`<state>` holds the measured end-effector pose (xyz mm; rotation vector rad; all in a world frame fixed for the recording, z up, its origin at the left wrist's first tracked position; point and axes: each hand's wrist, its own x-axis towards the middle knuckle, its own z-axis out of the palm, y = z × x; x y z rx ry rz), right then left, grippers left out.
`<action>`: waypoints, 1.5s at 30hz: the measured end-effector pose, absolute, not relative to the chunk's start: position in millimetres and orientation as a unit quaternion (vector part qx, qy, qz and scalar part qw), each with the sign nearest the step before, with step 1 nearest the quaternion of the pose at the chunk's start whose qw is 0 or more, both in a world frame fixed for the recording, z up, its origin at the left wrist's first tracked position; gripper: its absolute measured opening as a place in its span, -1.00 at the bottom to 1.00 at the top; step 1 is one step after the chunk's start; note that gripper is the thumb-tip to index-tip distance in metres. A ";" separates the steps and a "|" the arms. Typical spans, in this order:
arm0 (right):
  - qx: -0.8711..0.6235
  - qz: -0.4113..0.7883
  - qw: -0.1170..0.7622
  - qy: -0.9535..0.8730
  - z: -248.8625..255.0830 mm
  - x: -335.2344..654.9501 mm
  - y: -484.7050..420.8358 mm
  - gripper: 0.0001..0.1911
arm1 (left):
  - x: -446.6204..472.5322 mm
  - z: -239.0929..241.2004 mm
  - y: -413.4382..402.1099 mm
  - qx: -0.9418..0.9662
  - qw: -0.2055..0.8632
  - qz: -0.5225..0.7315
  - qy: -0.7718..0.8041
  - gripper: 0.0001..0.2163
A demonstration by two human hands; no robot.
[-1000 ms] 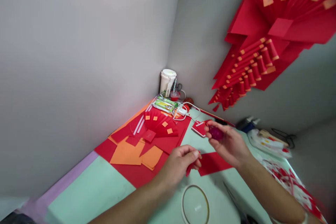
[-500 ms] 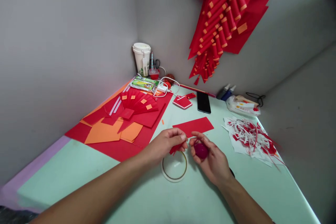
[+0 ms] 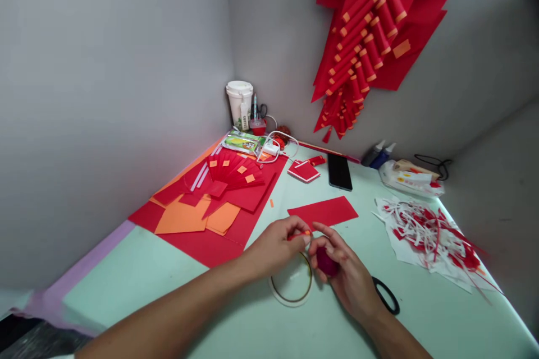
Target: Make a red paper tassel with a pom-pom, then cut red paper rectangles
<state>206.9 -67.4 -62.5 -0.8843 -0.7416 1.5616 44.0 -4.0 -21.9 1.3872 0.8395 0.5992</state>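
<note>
Close together above the table's middle, my two hands nearly touch at the fingertips. My left hand (image 3: pixel 283 242) pinches a small red paper piece with an orange end (image 3: pixel 300 235), mostly covered by the fingers. In the palm of my right hand (image 3: pixel 343 269), a round magenta ball (image 3: pixel 327 262) is held by curled fingers, while the index finger reaches toward my left fingertips. Whether a thread runs between the hands I cannot tell. Below them lies a roll of tape (image 3: pixel 290 304), flat on the table. A black scissors handle (image 3: pixel 391 300) shows beside my right wrist.
Ahead lies a red paper strip (image 3: pixel 323 211); behind it is a phone (image 3: pixel 339 171). Red and orange paper sheets (image 3: pixel 181 216) cover the left side. Paper shreds (image 3: pixel 425 235) are heaped at right. A paper cup (image 3: pixel 240 104) stands in the corner. Red firecracker decorations (image 3: pixel 357 39) hang on the wall.
The view has shifted, so the whole scene sits farther right and slightly lower. My left hand has turned, showing the piece's orange end, and more of the scissors handle is visible.
</note>
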 end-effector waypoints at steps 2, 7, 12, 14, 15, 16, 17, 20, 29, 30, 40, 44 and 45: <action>-0.386 0.661 0.560 -0.317 -62.8 206.0 -68.4 -0.60 | 43.9 -20.4 -8.3 0.615 0.662 0.252 0.347 -0.82; -0.402 0.663 0.546 -0.318 -62.1 204.4 -71.4 -0.62 | 44.6 -15.2 -16.0 0.642 0.644 0.225 0.350 -0.85; -0.389 0.675 0.532 -0.331 -61.0 203.5 -73.5 -0.61 | 46.2 -11.5 -18.6 0.639 0.655 0.222 0.336 -0.89; -0.383 0.678 0.528 -0.337 -60.2 203.0 -74.0 -0.61 | 46.8 -10.5 -19.3 0.634 0.668 0.219 0.324 -0.90; -0.382 0.680 0.526 -0.339 -59.4 202.8 -74.3 -0.62 | 46.8 -10.2 -19.4 0.633 0.669 0.217 0.324 -0.90; -0.382 0.680 0.525 -0.341 -58.5 202.6 -74.5 -0.62 | 46.6 -10.2 -19.2 0.633 0.668 0.214 0.326 -0.89; -0.383 0.681 0.523 -0.342 -57.3 202.4 -74.6 -0.62 | 46.3 -10.4 -18.7 0.635 0.666 0.211 0.329 -0.87; -0.379 0.688 0.519 -0.338 -53.4 203.0 -75.2 -0.61 | 44.9 -11.8 -15.4 0.620 0.682 0.205 0.329 -0.83; -0.438 0.670 0.475 -0.366 -55.1 210.5 -75.7 -0.79 | 40.2 -12.2 -8.7 0.627 0.667 0.213 0.341 -0.82; -0.455 0.656 0.468 -0.379 -55.5 211.1 -75.8 -0.80 | 40.0 -11.9 -8.6 0.639 0.652 0.209 0.351 -0.82; -0.601 0.382 0.489 -0.503 -34.2 221.9 -79.9 -0.83 | 37.4 -0.5 -7.4 0.688 0.604 0.218 0.340 -0.72; -0.610 0.262 0.500 -0.557 -25.8 226.0 -81.5 -0.91 | 37.3 1.0 -8.1 0.717 0.575 0.213 0.332 -0.74; -0.608 0.243 0.498 -0.569 -24.8 226.5 -81.7 -0.92 | 37.7 0.7 -8.2 0.722 0.571 0.211 0.329 -0.74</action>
